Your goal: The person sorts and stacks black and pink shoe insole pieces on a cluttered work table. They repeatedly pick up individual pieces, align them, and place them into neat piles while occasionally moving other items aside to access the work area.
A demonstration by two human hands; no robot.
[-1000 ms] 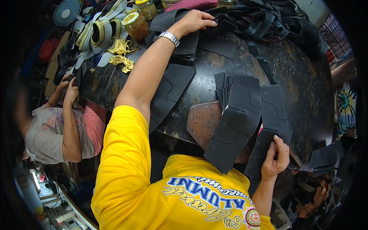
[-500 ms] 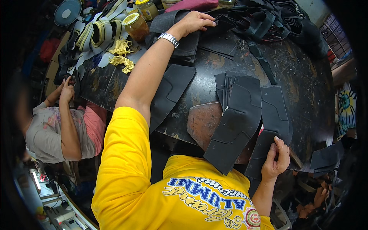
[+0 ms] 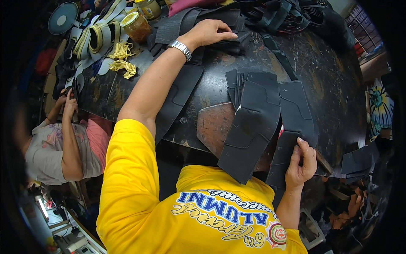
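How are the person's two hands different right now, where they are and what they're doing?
The left hand reaches far across the dark worktable with the arm stretched out; the right hand stays close to the body at the near edge. The left hand lies flat, palm down, on a pile of dark cut pieces; the right hand pinches the edge of one dark sheet. Only the left wrist wears a metal watch. Both touch dark sheet material.

head view, steeply down, close over worktable (image 3: pixel 330 84)
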